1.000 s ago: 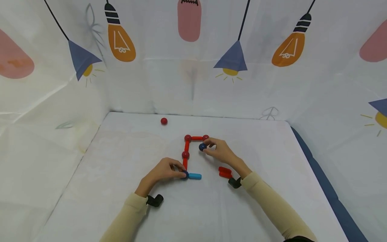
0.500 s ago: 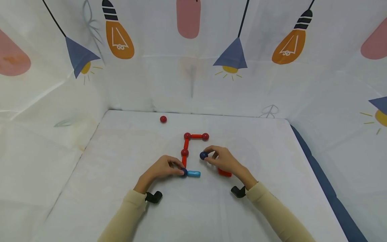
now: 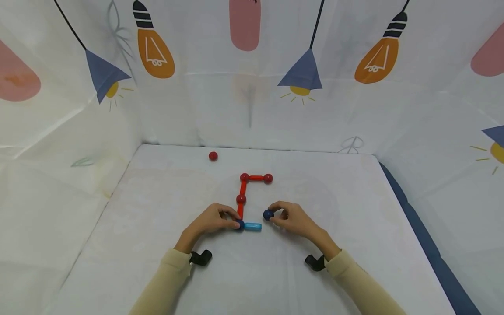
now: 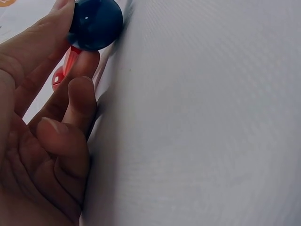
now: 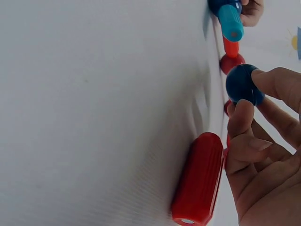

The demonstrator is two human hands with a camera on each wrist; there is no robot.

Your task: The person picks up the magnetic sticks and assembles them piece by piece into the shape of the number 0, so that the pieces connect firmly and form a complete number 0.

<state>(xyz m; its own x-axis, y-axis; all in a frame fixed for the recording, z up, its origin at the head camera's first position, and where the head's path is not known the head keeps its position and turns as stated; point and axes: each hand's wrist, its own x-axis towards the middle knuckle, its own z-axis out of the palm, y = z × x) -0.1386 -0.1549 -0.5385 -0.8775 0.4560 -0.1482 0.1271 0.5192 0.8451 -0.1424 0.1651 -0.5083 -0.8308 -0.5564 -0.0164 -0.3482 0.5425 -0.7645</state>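
Observation:
My left hand point(image 3: 211, 219) pinches a dark blue ball point(image 4: 97, 23) at the near end of a chain of red sticks and red balls. A light blue stick point(image 3: 253, 226) points right from that ball. Just right of the stick's free end, my right hand point(image 3: 294, 219) holds a second dark blue ball point(image 5: 241, 84) between thumb and fingers, a small gap away. The chain's red stick point(image 3: 240, 211) runs back to a red ball point(image 3: 241, 199). Farther on, a corner ball point(image 3: 244, 177) leads right to an end ball point(image 3: 268, 178).
A loose red ball point(image 3: 213, 156) lies near the white tabletop's point(image 3: 177, 170) back edge. A red stick point(image 5: 198, 181) lies close to my right hand, hidden from the head view. White printed sheets point(image 3: 220, 105) stand behind and beside the table.
My right hand has moved toward me with its blue ball, from near the chain's far right ball to beside the light blue stick. My left hand has stayed on its ball.

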